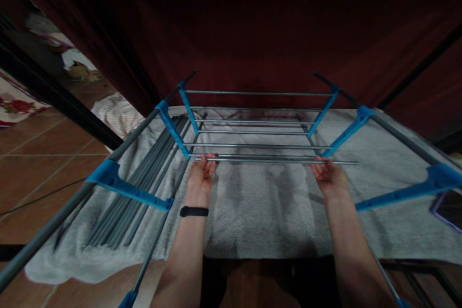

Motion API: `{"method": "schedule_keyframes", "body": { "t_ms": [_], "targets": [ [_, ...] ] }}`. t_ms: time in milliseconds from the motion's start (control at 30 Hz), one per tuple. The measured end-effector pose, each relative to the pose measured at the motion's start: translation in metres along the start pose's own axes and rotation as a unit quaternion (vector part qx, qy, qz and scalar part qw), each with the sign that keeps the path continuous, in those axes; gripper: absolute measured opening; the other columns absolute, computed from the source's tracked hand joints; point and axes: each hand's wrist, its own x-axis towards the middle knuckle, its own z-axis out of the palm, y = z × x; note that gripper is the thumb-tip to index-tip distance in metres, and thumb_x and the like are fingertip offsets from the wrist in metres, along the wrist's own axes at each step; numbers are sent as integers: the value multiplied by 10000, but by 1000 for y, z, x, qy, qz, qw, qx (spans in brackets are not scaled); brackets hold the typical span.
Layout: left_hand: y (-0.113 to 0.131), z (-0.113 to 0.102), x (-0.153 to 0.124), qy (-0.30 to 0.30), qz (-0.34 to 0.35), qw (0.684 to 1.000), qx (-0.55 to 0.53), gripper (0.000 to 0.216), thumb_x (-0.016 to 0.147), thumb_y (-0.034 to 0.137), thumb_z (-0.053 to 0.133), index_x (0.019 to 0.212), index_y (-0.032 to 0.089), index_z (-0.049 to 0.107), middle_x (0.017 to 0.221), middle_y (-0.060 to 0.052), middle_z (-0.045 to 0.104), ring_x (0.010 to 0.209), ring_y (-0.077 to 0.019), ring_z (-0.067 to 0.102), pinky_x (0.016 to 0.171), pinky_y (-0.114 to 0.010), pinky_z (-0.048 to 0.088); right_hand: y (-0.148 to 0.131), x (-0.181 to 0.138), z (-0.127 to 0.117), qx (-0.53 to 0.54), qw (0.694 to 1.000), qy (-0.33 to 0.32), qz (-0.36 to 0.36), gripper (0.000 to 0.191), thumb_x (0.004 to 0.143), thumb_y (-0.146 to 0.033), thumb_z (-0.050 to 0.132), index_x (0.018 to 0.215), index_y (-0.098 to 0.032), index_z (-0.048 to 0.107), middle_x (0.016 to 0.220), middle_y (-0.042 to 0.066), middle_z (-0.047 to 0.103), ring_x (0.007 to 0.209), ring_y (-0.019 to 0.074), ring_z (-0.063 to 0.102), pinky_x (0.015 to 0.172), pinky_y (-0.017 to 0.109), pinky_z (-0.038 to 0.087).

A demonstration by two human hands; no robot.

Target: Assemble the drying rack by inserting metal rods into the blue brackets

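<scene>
Holding a skinny gray metal rod (267, 160) with left hand (202, 174) and right hand (329, 177), fingers curled round it, long axis side to side, roughly parallel to the rack rungs (258, 146), over the gray towel (267, 216).

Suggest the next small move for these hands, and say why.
Probably slide the held rod slightly leftward: its end juts well past the right hand but only a little beyond the left hand, so shifting it would likely even the overhang.
</scene>
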Motion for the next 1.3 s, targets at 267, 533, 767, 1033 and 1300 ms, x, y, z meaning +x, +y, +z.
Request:
{"method": "schedule_keyframes", "body": {
  "t_ms": [267, 533, 767, 1033, 1300],
  "targets": [
    [-10, 5, -11, -63, -17, 998, 17, 144, 909, 32, 582, 836, 134, 655, 826, -79, 751, 769, -140, 736, 737, -232, 597, 8, -6, 6, 1, 999, -34, -12, 208, 977, -205, 519, 811, -217, 644, 762, -4, 706, 708, 95, 688, 734, 229, 621],
    [-24, 7, -15, -112, -83, 987, 73, 132, 873, 18, 630, 796, 118, 669, 749, -72, 733, 716, -164, 731, 693, -254, 597, 13, -17, 17, -9, 999, -40, 21, 265, 997, -167, 481, 786, -190, 639, 701, -6, 691, 673, 87, 688, 727, 215, 629],
    [-22, 7, -15, -95, -59, 992, 62, 162, 856, 11, 658, 754, 134, 634, 747, -52, 722, 711, -158, 728, 683, -245, 580, 15, -18, 19, -21, 998, -59, 30, 234, 931, -52, 497, 803, -170, 652, 734, 21, 723, 696, 102, 713, 736, 224, 636],
    [-18, 5, -13, -76, -32, 995, 59, 219, 901, 38, 621, 718, 151, 581, 674, -2, 689, 653, -124, 716, 628, -203, 559, 11, -8, 10, -5, 999, -36, 1, 219, 932, -74, 506, 810, -190, 647, 731, -4, 721, 668, 90, 707, 707, 217, 635],
    [-28, 5, -13, -114, -43, 988, 90, 127, 826, 57, 717, 759, 139, 647, 707, -14, 712, 684, -127, 717, 679, -218, 559, 14, -10, 12, -6, 999, -49, 4, 212, 959, -111, 514, 811, -181, 648, 728, 3, 722, 683, 96, 711, 714, 227, 642]
  ]
}}
